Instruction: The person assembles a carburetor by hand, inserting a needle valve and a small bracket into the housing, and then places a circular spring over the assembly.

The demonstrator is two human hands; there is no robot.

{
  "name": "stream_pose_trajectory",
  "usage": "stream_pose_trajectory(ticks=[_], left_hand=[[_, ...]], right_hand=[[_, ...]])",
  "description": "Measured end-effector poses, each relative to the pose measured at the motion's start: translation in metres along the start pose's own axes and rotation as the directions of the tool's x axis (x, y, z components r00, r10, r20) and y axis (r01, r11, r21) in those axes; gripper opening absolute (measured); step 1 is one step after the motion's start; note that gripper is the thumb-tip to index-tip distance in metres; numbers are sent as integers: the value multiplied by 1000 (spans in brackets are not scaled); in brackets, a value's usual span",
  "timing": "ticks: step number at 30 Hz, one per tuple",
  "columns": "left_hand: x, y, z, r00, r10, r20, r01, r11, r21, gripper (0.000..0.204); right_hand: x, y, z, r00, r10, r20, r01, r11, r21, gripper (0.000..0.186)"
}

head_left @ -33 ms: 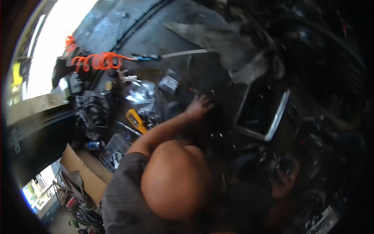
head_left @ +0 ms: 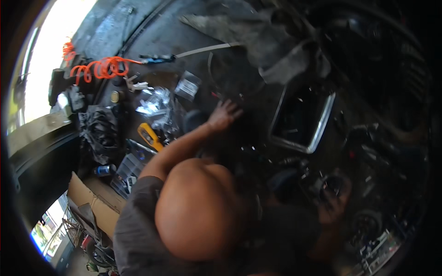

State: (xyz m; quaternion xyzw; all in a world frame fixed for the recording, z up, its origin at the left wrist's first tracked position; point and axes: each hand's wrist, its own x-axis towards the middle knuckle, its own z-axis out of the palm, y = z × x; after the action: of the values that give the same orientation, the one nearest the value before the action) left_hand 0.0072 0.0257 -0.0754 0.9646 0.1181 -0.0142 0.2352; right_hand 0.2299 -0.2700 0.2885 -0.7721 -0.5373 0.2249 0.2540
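Observation:
Neither of my hands shows. Below me a person (head_left: pixel 193 209), head bent, reaches both arms forward. That person's left hand (head_left: pixel 225 112) is spread on or just above the dark floor, near small items I cannot make out. Their right hand (head_left: pixel 334 207) is around a round dark object with a shiny rim (head_left: pixel 330 186). A metal-rimmed rectangular tray (head_left: pixel 317 138) lies ahead of that hand. Beside the left arm are a yellow tool (head_left: pixel 148 134), clear plastic bags (head_left: pixel 154 106) and a compartment box (head_left: pixel 126 172).
An orange coiled hose (head_left: pixel 108 68) with a blue-and-black fitting (head_left: pixel 156 59) lies at the upper left. Grey cloth (head_left: pixel 290 64) is at the upper right. Black bundled plastic (head_left: pixel 99 133), a blue can (head_left: pixel 105 169) and cardboard (head_left: pixel 92 207) are at the left; metal parts crowd the right.
The whole scene has shifted slightly up and left in the picture as my view moved. The other person's hands keep much the same positions among the items.

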Motion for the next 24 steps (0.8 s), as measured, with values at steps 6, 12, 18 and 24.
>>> stream_pose_trajectory(ticks=[6,12,18,24], left_hand=[[-3,17,-24,950,-193,-246,98,931,-353,39],[-5,17,-45,857,-416,-304,176,791,-585,23],[-7,18,-49,859,-461,-222,228,734,-640,23],[-20,23,-75,809,-546,-218,293,696,-656,22]], right_hand=[[9,-11,9,985,167,-46,-160,979,126,37],[25,-14,16,996,90,4,-90,995,53,24],[34,-9,21,1000,11,-11,-10,995,94,29],[37,-8,17,999,-29,28,29,999,17,35]])
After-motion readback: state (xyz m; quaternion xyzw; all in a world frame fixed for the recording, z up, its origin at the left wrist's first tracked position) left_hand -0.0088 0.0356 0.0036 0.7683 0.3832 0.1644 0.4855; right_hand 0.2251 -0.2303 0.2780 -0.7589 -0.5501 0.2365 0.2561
